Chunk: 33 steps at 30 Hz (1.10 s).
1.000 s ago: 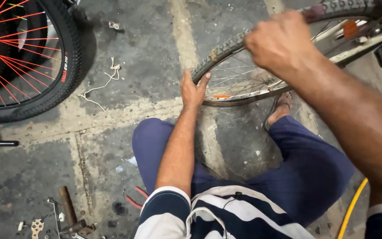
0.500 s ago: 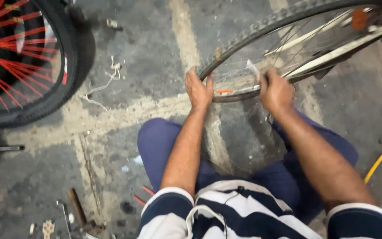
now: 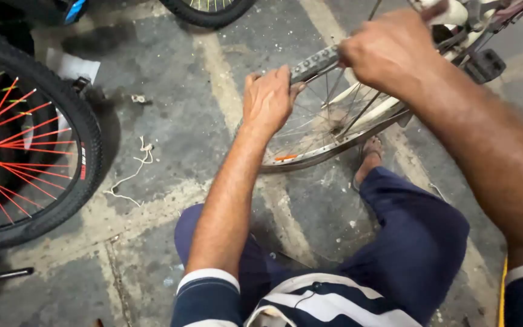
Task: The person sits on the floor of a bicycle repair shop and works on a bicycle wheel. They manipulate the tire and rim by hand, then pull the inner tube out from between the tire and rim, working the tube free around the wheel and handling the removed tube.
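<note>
On the concrete floor [image 3: 152, 109], seen from the head view, a big black wheel [image 3: 28, 145] with red spokes is stood at far left, cut by the frame edge. At upper right a bicycle wheel [image 3: 328, 130] with silver spokes is tilted over the floor, its lower rim near a sandalled foot [image 3: 367, 158]. Blue trousers [image 3: 407, 242] and a striped shirt [image 3: 310, 303] are seen at bottom centre. The tyre [image 3: 315, 63] is held at the wheel's top edge, between both hands. The right hand [image 3: 391, 51] is closed over the tyre, fingers wrapped down on it; the fingertips are hidden. The left hand [image 3: 267, 100] is curled on the tyre just beside, fingers bent over the tread, thumb tip pressed at the tyre's edge. A pedal [image 3: 485, 65] is seen at right, behind the right forearm. A white string [image 3: 131, 172] is lying on the floor between the two wheels. A yellow hose [image 3: 503, 290] is partly seen at the lower right edge.
</note>
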### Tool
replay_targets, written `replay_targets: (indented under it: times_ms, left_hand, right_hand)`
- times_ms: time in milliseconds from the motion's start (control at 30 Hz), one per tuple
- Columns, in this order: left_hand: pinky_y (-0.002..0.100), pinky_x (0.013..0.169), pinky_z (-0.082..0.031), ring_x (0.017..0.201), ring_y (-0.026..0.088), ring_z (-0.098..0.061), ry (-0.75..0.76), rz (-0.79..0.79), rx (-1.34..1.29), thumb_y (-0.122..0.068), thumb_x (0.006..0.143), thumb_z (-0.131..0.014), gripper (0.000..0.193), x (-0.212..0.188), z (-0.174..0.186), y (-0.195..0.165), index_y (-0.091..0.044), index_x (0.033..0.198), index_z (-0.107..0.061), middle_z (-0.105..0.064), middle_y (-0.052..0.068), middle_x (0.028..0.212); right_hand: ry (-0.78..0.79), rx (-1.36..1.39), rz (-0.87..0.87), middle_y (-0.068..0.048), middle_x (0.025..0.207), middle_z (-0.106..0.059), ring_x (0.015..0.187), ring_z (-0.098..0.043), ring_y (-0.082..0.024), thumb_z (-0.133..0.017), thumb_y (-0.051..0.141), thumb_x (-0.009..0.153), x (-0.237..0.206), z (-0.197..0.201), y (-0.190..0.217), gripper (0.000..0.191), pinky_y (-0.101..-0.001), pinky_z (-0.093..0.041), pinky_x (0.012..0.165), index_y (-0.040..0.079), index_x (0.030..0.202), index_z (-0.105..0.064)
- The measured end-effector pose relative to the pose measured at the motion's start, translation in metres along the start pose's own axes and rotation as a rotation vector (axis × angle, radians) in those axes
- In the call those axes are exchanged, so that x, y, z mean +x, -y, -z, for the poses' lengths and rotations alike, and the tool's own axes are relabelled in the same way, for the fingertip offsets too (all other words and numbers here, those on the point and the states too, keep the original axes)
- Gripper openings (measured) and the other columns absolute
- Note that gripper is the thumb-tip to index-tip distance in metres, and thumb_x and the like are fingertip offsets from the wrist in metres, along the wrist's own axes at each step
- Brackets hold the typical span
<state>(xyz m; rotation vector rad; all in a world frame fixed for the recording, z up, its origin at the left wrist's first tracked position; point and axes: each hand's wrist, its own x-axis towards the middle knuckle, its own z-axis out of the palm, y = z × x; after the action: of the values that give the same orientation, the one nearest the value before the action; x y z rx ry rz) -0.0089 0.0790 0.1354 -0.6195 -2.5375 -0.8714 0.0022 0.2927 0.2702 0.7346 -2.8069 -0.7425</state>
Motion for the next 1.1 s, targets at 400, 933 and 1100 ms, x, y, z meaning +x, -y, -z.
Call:
replay_targets:
  times_ms: [400, 933, 1100]
  left_hand:
    - [0.057, 0.092, -0.045, 0.079, 0.04, -0.067, -0.018, -0.087, -0.044, -0.036, 0.098, -0.069, 0.034, 0.0, -0.007, 0.015, -0.004, 0.095, -0.061, -0.071, 0.017, 0.079]
    - [0.054, 0.082, -0.046, 0.088, 0.041, -0.065, -0.033, -0.15, 0.058, -0.045, 0.07, -0.085, 0.066, 0.021, 0.002, -0.028, -0.002, 0.111, -0.057, -0.071, 0.019, 0.093]
    - [0.053, 0.078, -0.049, 0.093, 0.041, -0.062, -0.084, -0.162, 0.02, -0.044, 0.082, -0.079, 0.051, 0.053, -0.016, -0.06, -0.005, 0.107, -0.058, -0.066, 0.018, 0.1]
  right_hand:
    - [-0.089, 0.12, 0.05, -0.013, 0.077, -0.073, 0.071, -0.072, -0.033, -0.065, 0.019, 0.081, 0.002, 0.021, 0.02, 0.013, -0.048, -0.053, 0.059, 0.017, 0.08, -0.078]
    - [-0.419, 0.975, -0.659, -0.029, 0.1, -0.069, 0.099, -0.067, -0.047, -0.066, 0.027, 0.1, -0.082, -0.192, 0.137, 0.024, -0.0537, -0.053, 0.085, 0.006, 0.11, -0.071]
    - [-0.304, 0.798, -0.701, -0.021, 0.097, -0.072, 0.091, -0.068, -0.044, -0.067, 0.032, 0.099, -0.096, -0.16, 0.062, 0.028, -0.0543, -0.052, 0.077, 0.006, 0.11, -0.066]
